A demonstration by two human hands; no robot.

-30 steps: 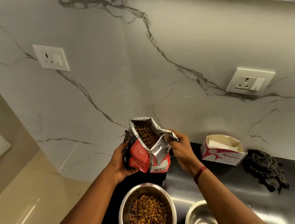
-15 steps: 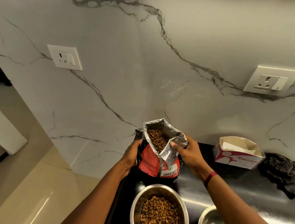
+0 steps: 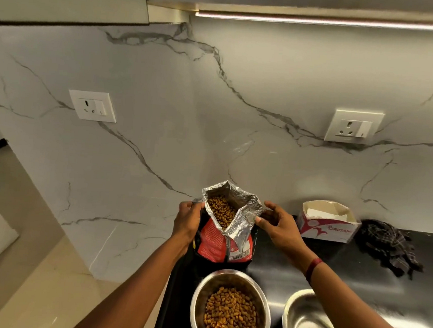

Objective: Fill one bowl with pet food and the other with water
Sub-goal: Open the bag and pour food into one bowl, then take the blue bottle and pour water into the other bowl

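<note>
The food bowl [image 3: 199, 303] sits on the black table [image 3: 357, 278] at lower centre, already holding pet food [image 3: 228, 319]. The empty bowl [image 3: 298, 320] stands just beside it at lower right. Beyond them the bag [image 3: 216, 245] stands upright, mouth open. Our left hand [image 3: 188, 220] curls its fingers [image 3: 192, 206] round the bag's left edge. Our right hand [image 3: 279, 225], fingers spread, only touches the foil lip. We judge the empty bowl nearer the right hand.

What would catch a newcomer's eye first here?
The open pet food bag stands at the back of the black counter, left hand holding its side, right hand at its foil rim. In front sits a kibble-filled bowl, with an empty bowl to its right.
</note>
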